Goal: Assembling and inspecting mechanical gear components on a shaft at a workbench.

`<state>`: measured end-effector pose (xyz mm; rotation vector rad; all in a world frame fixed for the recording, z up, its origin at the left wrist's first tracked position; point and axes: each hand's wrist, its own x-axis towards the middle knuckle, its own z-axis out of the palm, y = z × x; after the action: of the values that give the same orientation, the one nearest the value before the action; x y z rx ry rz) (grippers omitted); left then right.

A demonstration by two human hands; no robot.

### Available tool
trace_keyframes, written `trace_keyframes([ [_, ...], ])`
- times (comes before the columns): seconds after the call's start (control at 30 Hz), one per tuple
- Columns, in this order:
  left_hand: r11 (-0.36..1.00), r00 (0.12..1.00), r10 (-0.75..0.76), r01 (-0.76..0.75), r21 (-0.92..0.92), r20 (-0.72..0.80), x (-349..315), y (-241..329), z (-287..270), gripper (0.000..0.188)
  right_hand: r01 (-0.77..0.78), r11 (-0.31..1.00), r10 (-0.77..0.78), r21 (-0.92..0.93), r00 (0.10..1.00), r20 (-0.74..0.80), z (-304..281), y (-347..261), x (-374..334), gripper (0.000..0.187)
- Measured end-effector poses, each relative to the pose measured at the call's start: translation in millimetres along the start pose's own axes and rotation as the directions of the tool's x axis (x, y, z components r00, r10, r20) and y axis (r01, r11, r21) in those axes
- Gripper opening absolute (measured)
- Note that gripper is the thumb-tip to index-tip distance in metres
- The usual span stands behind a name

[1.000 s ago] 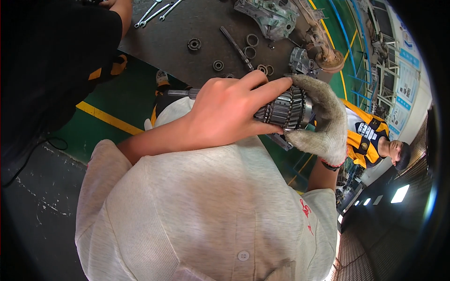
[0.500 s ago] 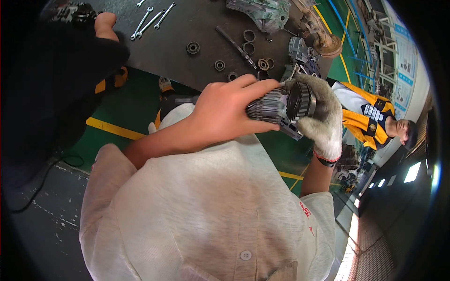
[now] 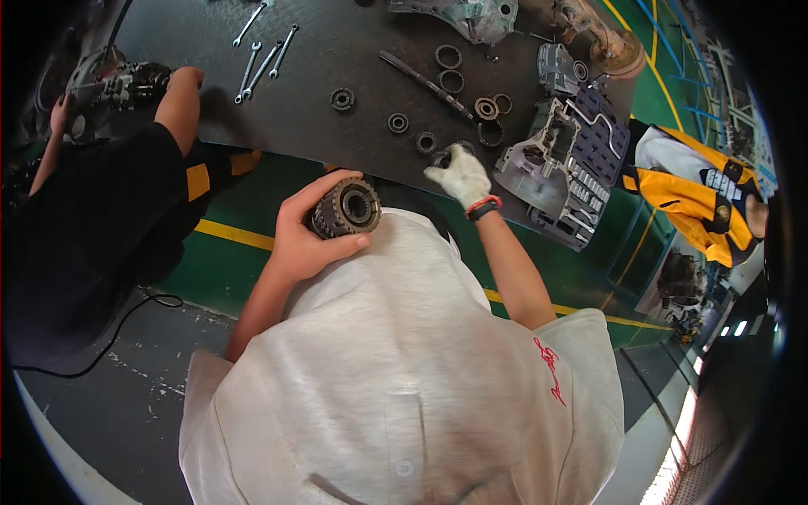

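Note:
My bare left hand (image 3: pixel 316 225) is wrapped round a thick toothed gear hub (image 3: pixel 354 207) in front of my chest. The hub's round splined bore faces up and to the right. Over the near edge of the workbench (image 3: pixel 311 118), my gloved right hand (image 3: pixel 463 175) is closed on a small dark gear ring (image 3: pixel 441 158), partly hidden by the glove. Beside that hand lie a small gear (image 3: pixel 426 141), a bearing-like ring (image 3: pixel 398 124) and a thin dark ring (image 3: pixel 491 133). A long splined shaft (image 3: pixel 425 82) rests farther back.
A cut-open grey metal housing (image 3: pixel 539 164) and a blue tray of sockets (image 3: pixel 602 135) stand at the right edge. Several wrenches (image 3: pixel 268 67) lie at the far left. A co-worker's arm (image 3: pixel 178 101) reaches over a gear assembly; another person (image 3: pixel 686 189) is on the right.
My right hand has let go of the gear hub and moved forward to the small ring at the bench edge. My left hand has drawn the hub to the left and turned its bore upward.

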<state>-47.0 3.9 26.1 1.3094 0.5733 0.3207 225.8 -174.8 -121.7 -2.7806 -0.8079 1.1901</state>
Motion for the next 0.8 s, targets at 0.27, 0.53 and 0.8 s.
trace_keyframes([
  [0.27, 0.998, 0.998, -0.061, 0.061, 0.031, -0.012, 17.7, 10.8, 30.5, 0.075, -0.025, 0.994, 0.017, -0.104, 0.997, -0.077, 90.7, 44.9, 16.7, 0.07],
  [0.53, 0.989, 0.996, -0.088, 0.083, 0.12, 0.032, 28.3, 12.0, 40.3, 0.074, 0.05, 0.995, -0.076, -0.09, 0.946, -0.315, 114.1, 60.0, 24.3, 0.072],
  [0.8, 0.953, 0.997, -0.065, 0.048, 0.299, 0.049, 29.9, 10.3, 40.9, 0.07, 0.188, 0.726, -0.113, 0.662, 0.981, -0.154, -12.1, -4.5, -62.4, 0.078],
])
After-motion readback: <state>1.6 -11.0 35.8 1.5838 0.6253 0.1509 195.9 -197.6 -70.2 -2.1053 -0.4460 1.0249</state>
